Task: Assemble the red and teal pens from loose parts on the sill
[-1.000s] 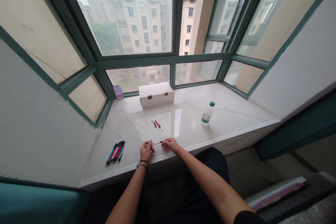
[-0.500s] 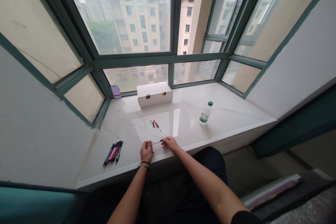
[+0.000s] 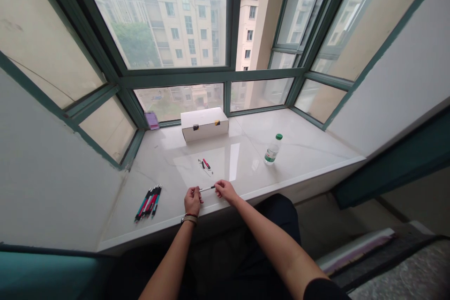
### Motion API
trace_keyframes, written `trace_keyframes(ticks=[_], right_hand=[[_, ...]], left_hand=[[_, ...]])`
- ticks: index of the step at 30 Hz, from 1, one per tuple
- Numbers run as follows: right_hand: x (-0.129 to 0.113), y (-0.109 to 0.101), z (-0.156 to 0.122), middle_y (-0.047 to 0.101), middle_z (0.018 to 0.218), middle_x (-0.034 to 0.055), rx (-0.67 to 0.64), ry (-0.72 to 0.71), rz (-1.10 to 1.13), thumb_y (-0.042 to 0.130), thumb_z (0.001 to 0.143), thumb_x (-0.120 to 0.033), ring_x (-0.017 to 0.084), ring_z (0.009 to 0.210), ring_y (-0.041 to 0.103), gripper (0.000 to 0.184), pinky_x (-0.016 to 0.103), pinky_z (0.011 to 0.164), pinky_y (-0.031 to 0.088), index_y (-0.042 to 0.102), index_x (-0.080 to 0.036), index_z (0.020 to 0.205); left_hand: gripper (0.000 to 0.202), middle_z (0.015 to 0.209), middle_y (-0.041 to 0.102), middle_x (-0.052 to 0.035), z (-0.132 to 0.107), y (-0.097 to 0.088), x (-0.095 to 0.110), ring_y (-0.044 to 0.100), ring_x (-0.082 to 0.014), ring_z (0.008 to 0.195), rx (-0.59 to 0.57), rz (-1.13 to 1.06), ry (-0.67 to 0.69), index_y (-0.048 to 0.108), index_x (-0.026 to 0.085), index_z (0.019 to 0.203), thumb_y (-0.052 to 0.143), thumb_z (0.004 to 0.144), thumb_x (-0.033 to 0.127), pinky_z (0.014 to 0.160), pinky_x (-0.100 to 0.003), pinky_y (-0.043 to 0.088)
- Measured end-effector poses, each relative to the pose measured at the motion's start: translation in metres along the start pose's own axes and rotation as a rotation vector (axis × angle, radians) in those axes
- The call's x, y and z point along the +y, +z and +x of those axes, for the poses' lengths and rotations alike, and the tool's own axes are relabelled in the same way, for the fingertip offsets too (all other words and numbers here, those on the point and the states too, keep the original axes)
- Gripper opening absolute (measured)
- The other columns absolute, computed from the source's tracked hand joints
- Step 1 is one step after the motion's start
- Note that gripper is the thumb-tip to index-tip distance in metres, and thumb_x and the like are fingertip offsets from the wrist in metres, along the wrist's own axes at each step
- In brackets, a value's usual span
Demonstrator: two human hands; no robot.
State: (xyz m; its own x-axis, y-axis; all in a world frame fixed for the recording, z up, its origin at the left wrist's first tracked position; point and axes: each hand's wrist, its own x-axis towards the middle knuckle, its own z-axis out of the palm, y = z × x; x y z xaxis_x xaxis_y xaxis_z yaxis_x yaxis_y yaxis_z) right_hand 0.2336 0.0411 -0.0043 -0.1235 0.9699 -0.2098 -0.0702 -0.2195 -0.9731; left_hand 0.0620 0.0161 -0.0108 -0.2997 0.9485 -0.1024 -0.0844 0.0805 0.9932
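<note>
My left hand and my right hand hold the two ends of a thin pen just above the front of a white marble sill. Both hands are closed in a pinch on it. My left wrist wears a band. A few small pen parts, one of them red, lie on the sill just beyond my hands. A row of several red, teal and black pens lies to the left of my left hand.
A white box stands at the back of the sill by the window. A small plastic bottle with a green cap stands to the right. A small purple object sits in the back left corner. The bay window frames enclose the sill.
My hands stay on the pen in the same pose. The view has drifted slightly, so everything sits a little further left and higher in the picture.
</note>
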Motion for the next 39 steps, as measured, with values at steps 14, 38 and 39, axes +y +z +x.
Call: trace_keyframes(ticks=[14, 38, 39], right_hand=[[-0.0008, -0.0022, -0.0019, 0.066, 0.074, 0.0003, -0.001, -0.009, 0.110, 0.080, 0.065, -0.041, 0.014, 0.062, 0.062, 0.035, 0.024, 0.056, 0.049, 0.060, -0.018, 0.084], [-0.0037, -0.0014, -0.0034, 0.066, 0.064, -0.0006, -0.055, 0.011, 0.027, 0.077, 0.070, -0.048, 0.010, 0.050, 0.057, 0.038, 0.022, 0.052, 0.047, 0.059, -0.017, 0.082], [-0.0039, -0.0016, -0.0037, 0.066, 0.066, -0.0008, -0.047, 0.006, 0.044, 0.079, 0.067, -0.047, 0.011, 0.052, 0.058, 0.040, 0.022, 0.053, 0.047, 0.059, -0.017, 0.085]], left_hand=[[0.044, 0.054, 0.050, 0.0078, -0.0005, 0.0001, 0.0009, 0.047, -0.0084, 0.042, 0.000, -0.018, -0.003, 0.056, 0.019, 0.079, 0.064, 0.074, 0.062, 0.041, -0.022, 0.045], [0.044, 0.054, 0.051, 0.0074, 0.0015, -0.0013, -0.0018, 0.047, -0.0078, 0.042, -0.026, -0.022, -0.026, 0.057, 0.018, 0.080, 0.064, 0.075, 0.061, 0.040, -0.021, 0.045], [0.044, 0.055, 0.051, 0.0073, 0.0018, -0.0016, -0.0024, 0.047, -0.0079, 0.042, -0.027, -0.021, -0.026, 0.057, 0.018, 0.080, 0.064, 0.075, 0.061, 0.040, -0.021, 0.045]])
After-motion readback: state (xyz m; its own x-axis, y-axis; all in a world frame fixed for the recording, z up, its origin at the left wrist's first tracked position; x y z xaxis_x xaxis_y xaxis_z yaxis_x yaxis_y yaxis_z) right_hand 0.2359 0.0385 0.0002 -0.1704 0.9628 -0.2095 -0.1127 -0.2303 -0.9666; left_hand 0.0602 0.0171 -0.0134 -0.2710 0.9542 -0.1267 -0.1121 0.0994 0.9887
